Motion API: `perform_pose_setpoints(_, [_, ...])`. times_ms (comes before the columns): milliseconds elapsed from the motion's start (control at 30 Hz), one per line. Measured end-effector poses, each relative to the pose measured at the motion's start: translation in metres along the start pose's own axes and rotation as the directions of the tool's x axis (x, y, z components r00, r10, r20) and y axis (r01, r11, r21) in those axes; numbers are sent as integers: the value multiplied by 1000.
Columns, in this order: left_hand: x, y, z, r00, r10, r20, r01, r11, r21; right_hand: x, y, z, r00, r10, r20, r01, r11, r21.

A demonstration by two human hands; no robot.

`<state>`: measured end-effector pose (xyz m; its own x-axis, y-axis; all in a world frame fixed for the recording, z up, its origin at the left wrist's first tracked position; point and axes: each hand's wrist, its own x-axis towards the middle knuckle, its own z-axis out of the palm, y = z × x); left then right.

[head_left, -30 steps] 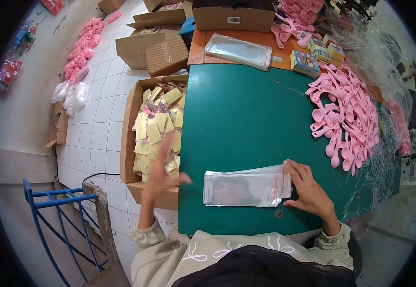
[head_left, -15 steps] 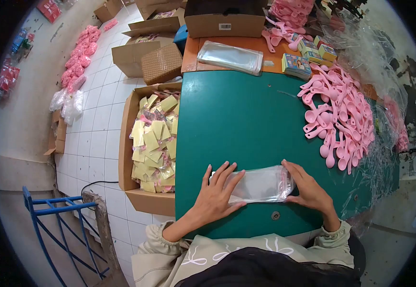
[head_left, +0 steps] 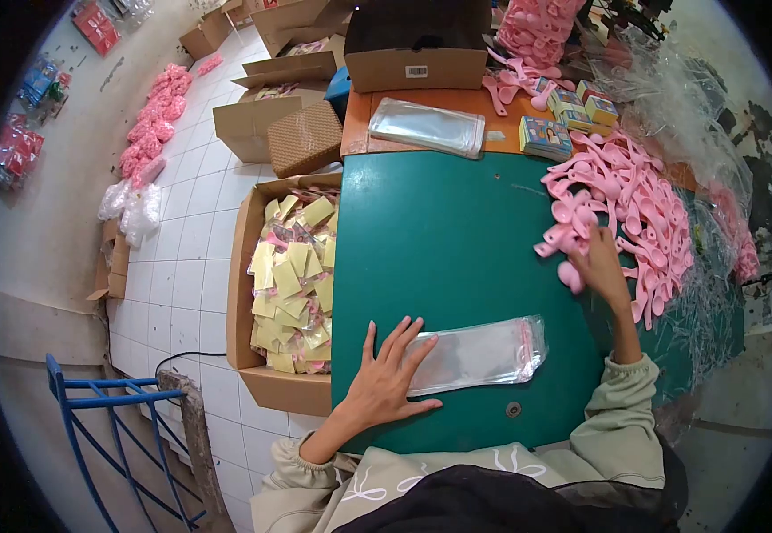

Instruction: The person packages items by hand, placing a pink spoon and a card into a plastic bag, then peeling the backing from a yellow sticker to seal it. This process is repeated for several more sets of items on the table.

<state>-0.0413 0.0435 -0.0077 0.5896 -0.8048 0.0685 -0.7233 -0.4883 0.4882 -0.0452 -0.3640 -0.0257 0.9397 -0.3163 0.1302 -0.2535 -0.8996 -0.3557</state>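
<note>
Pink spoons (head_left: 661,222): heaped on the right of the green counter (head_left: 457,240); probably light, stiff and smooth, best taken by the handle.
Clear sleeves (head_left: 479,355): stacked flat before the person; likely thin, limp and slippery, best lifted by one edge.
Right hand (head_left: 605,266): at the heap's left edge, fingers bent against spoons; whether its grip clasps any cannot be told.
Left hand (head_left: 387,377): grip released, fingers spread over the sleeves' left end.
Cardboard box (head_left: 284,391): beside the counter's left edge, holding yellow-carded packets (head_left: 288,280).
</note>
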Motion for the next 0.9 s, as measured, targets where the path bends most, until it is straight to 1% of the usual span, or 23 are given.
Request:
perform_pose_setpoints(100, [0, 1, 0, 1000, 4, -6, -4, 1000, 0, 31, -38, -16, 975, 65, 214, -92, 989, 117])
perform_pose_setpoints(200, [-1, 0, 1, 1000, 5, -13, -5, 1000, 11, 40, -48, -19, 982, -40, 182, -29, 931, 363])
perform_pose_setpoints(233, [-1, 0, 1, 1000, 5, -16, -5, 1000, 12, 44, -51, -25, 982, -122, 145, 80, 960, 270])
perform_pose_setpoints(333, [-1, 0, 1, 1000, 3, -19, -2, 1000, 13, 58, -58, -39, 976, -155, 155, 123, 972, 199])
perform_pose_setpoints(367, [-1, 0, 1, 1000, 4, -19, -4, 1000, 10, 62, -65, -44, 981, -92, 171, 37, 953, 302])
perform_pose_setpoints(467, [-2, 0, 0, 1000, 3, -12, -3, 1000, -4, 76, -65, -36, 959, -269, 92, 227, 920, 319])
perform_pose_setpoints(567, [2, 4, -10, 1000, -6, 9, 6, 1000, -18, 84, -79, -18, 875, -483, 41, 456, 849, 267])
perform_pose_setpoints(633, [9, 8, -25, 999, -27, 34, 27, 1000, 1, 88, -75, -5, 857, -509, 73, 492, 853, 172])
perform_pose_setpoints(667, [15, 6, -27, 1000, 1, 6, -1, 1000, -2, 90, -74, 1, 847, -524, 90, 512, 850, 125])
perform_pose_setpoints(700, [22, 4, -27, 999, 27, -24, -27, 1000, -2, 93, -70, 6, 803, -594, -39, 595, 798, 99])
perform_pose_setpoints(733, [31, 3, -28, 997, 53, -53, -53, 999, 0, 98, -67, 4, 828, -559, -47, 559, 814, 159])
perform_pose_setpoints(767, [43, 4, -28, 987, 99, -127, -106, 993, -50, 104, -63, 1, 853, -519, -52, 517, 827, 220])
perform_pose_setpoints(800, [55, 5, -25, 991, 108, -83, -116, 989, -95, 105, -62, -4, 879, -474, -52, 469, 838, 278])
perform_pose_setpoints(833, [67, 6, -20, 992, 121, -44, -126, 982, -143, 103, -68, -16, 884, -437, -168, 467, 837, 284])
perform_pose_setpoints(867, [77, 8, -15, 991, 135, -6, -134, 972, -193, 101, -70, -28, 907, -372, -197, 416, 867, 276])
perform_pose_setpoints(900, [85, 10, -10, 990, 142, -13, -142, 968, -205, 99, -71, -39, 925, -306, -225, 361, 893, 269])
